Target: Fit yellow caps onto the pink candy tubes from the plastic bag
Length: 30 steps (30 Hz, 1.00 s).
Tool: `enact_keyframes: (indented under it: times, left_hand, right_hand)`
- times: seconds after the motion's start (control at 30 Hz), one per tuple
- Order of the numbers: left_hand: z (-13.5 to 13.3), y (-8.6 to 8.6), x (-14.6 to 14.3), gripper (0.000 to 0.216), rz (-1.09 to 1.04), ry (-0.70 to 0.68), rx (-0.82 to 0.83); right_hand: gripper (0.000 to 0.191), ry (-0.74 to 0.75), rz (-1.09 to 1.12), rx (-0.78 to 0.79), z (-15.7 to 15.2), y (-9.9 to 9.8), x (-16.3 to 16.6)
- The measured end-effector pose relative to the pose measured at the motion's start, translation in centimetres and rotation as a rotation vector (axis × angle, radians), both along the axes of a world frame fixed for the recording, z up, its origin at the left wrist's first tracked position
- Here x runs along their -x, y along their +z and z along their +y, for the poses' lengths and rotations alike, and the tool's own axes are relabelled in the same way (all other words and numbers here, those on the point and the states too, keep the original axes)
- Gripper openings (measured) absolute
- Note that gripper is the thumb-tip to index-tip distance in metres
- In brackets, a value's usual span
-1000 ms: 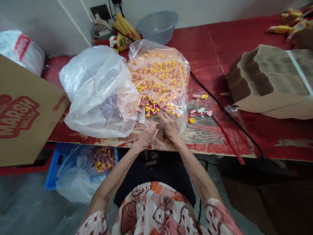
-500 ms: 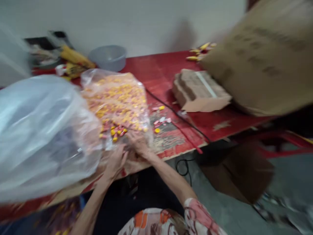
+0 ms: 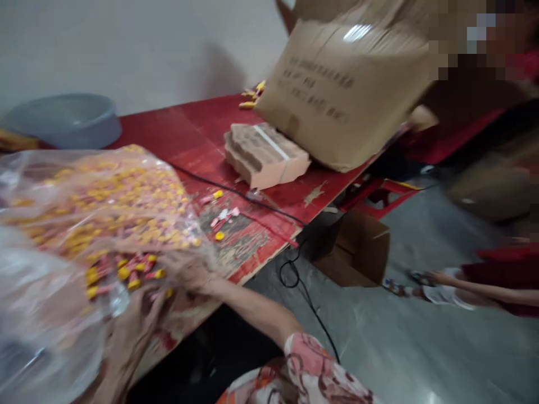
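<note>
A clear plastic bag [image 3: 138,224] full of small pink pieces with yellow caps lies on the red worn table at the left. Loose pink-and-yellow pieces [image 3: 128,269] spill at its near edge. My left hand [image 3: 132,322] rests at the table's front edge below them, its fingers curled together by a small reddish piece, blurred. My right hand [image 3: 187,272] lies over the bag's near right corner, beside the loose pieces. Its fingers are smeared, so what they hold cannot be made out.
A grey-blue basin [image 3: 71,120] stands behind the bag. A strapped cardboard stack [image 3: 265,154] and a large carton [image 3: 337,95] sit to the right. A black cable [image 3: 236,193] crosses the table. An open box [image 3: 357,249] is on the floor, with another person's arm [image 3: 484,289] farther right.
The view has swung to the right, so the bag and both hands appear farther left. Another person has come into view. Both hands stay by the loose pieces.
</note>
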<state>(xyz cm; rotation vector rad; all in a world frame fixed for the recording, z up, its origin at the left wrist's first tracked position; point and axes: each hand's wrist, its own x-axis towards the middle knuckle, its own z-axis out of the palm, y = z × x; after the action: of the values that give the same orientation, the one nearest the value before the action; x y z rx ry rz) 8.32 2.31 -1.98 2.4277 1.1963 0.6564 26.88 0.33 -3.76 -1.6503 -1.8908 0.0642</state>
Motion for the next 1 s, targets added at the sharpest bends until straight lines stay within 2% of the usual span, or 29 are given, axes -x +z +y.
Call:
enact_keyframes:
  times: [0.03, 0.1, 0.13, 0.23, 0.37, 0.6, 0.8, 1.0]
  left_hand:
    - [-0.8, 0.6, -0.1, 0.046, 0.005, 0.037, 0.063]
    - [-2.3, 1.6, -0.5, 0.051, -0.157, 0.128, 0.397]
    - [-2.8, 1.9, -0.7, 0.054, -0.243, 0.159, 0.486]
    - [-3.2, 2.1, -0.5, 0.053, -0.339, 0.2, 0.578]
    - [-2.7, 2.2, 1.1, 0.04, -0.242, 0.194, 0.478]
    - [-1.8, 2.4, 2.2, 0.019, 0.228, 0.018, 0.263]
    - [-0.3, 3.3, 1.3, 0.009, 0.563, -0.167, 0.271]
    - [0.0, 3.7, 0.8, 0.008, 0.691, -0.248, 0.293]
  right_hand:
    - [0.026, 0.019, 0.041, -0.006, -0.3, 0.1, -0.2]
    - [0.027, -0.046, 0.185, 0.009, -0.8, -0.2, -0.5]
    - [0.026, -0.063, 0.247, 0.005, -0.8, -0.6, -0.6]
    - [0.031, -0.125, 0.394, -0.061, -0.4, -2.4, -0.6]
    - [0.035, -0.19, 0.434, -0.061, -0.4, -3.4, -0.6]
    - [0.035, -0.208, 0.425, -0.002, -1.2, -2.8, -0.9]
    - [0.036, -0.187, 0.421, 0.07, -1.7, -2.4, -0.7]
    - [0.036, -0.047, 0.185, 0.092, -1.2, -2.4, 0.6]
